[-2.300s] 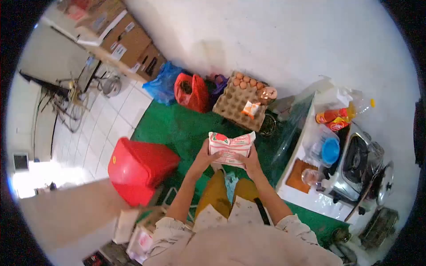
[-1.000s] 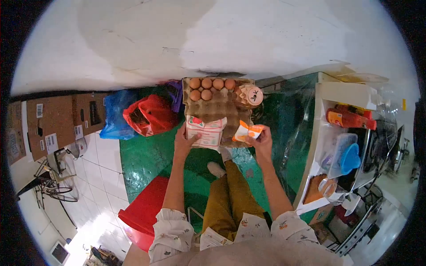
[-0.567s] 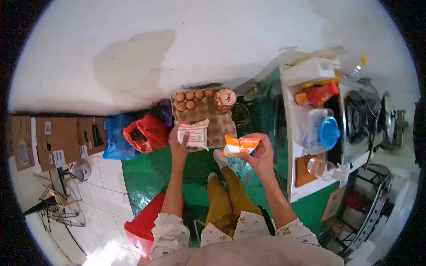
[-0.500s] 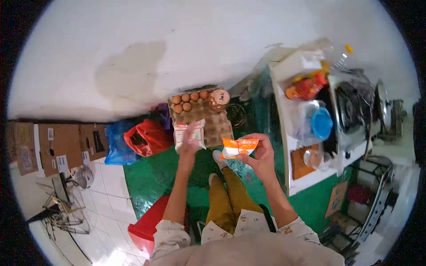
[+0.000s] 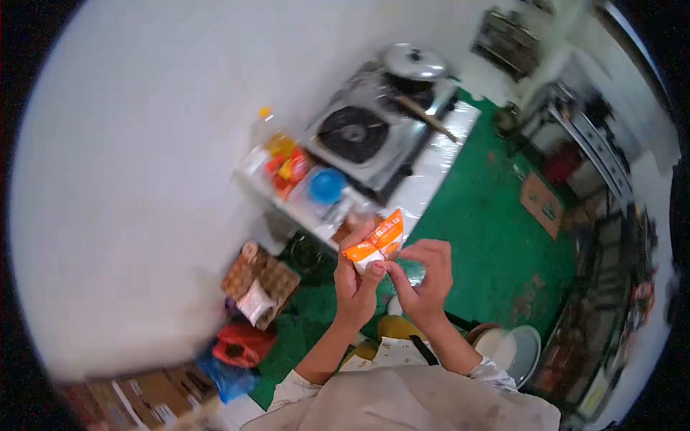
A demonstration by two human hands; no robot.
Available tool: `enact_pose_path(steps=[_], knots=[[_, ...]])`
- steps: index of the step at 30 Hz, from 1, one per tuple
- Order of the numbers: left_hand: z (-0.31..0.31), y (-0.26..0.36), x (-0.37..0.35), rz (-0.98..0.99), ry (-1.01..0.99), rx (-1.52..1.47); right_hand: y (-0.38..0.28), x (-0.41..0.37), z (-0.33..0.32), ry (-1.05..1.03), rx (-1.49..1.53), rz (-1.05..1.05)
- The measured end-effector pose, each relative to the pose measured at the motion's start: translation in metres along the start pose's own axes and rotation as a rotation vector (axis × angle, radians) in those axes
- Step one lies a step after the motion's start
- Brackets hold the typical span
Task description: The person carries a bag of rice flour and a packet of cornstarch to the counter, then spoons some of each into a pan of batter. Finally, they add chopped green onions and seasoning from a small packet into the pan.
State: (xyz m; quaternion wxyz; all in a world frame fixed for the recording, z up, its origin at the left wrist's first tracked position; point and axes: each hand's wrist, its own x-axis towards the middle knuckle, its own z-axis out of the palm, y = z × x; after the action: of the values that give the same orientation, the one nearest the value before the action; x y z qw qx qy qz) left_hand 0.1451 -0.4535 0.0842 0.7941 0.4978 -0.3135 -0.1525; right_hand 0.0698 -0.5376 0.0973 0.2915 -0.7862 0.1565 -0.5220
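An orange and white sachet (image 5: 375, 243) is held up in front of me by both hands. My left hand (image 5: 356, 282) pinches its lower left end. My right hand (image 5: 424, 278) grips its lower right edge with thumb and fingers. Below and to the left, the white packet with red print (image 5: 256, 301) lies on the cardboard egg tray (image 5: 271, 275) on the green floor. Neither hand touches that packet.
A low white table (image 5: 424, 188) carries a gas stove (image 5: 359, 136) with a pan and lid (image 5: 413, 62), bottles (image 5: 282, 158) and a blue-lidded tub (image 5: 327, 184). Red (image 5: 243, 343) and blue (image 5: 223, 377) bags lie by the egg tray. Cardboard boxes (image 5: 136, 399) sit bottom left; a white basin (image 5: 514, 352) at right.
My left hand let go of the white packet, leaving it on the egg tray, and joined my right hand on the orange sachet. My view swung round toward the stove.
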Motion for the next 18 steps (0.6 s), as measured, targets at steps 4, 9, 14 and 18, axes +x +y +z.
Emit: enact_pose_path(steps=[4,9,14,18], knots=[[0.100,-0.022,0.035,0.138,-0.211,0.025,0.028,0.039,-0.076,0.098,-0.270,-0.007],[0.232,-0.076,0.056,0.163,-0.328,0.002,0.106,0.070,-0.180,0.137,-0.291,0.127],[0.333,-0.133,0.067,0.058,-0.438,-0.051,0.157,0.095,-0.272,0.286,0.562,0.689],[0.391,-0.168,0.081,0.351,-0.547,0.188,0.192,0.109,-0.333,0.105,0.408,0.802]])
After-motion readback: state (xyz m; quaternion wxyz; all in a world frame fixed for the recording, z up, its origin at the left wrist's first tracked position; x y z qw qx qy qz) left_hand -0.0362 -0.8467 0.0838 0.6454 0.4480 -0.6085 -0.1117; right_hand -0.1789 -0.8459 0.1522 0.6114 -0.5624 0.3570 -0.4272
